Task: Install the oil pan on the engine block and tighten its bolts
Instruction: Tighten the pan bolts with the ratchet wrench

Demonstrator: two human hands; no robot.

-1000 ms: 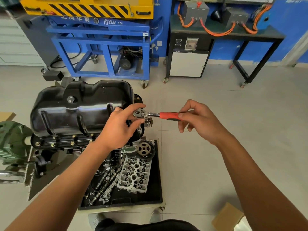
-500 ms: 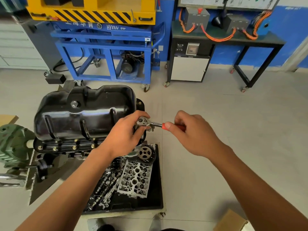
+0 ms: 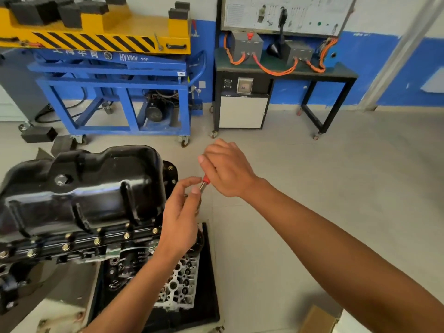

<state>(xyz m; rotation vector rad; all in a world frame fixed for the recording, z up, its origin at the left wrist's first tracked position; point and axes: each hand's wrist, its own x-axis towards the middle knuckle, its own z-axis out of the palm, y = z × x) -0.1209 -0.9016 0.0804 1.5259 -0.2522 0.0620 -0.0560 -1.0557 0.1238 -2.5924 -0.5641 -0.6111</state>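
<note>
Tightening is the step in hand: the ratchet (image 3: 203, 183) is gripped by its red handle in the right hand (image 3: 227, 173), and its head end is pinched in the curled fingers of the left hand (image 3: 182, 213) (the socket itself is hidden). The pan (image 3: 84, 188) is seated on the block (image 3: 79, 254), with bolts (image 3: 97, 241) lined along its flange. Next, by judgement, the socket must be set squarely on a corner bolt.

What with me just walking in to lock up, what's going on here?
A person holds a ratchet at the end of the black oil pan, which sits on the engine block. The right hand grips its red handle. The left hand pinches the head end, hiding what it turns. The near flange already carries bolts.
</note>
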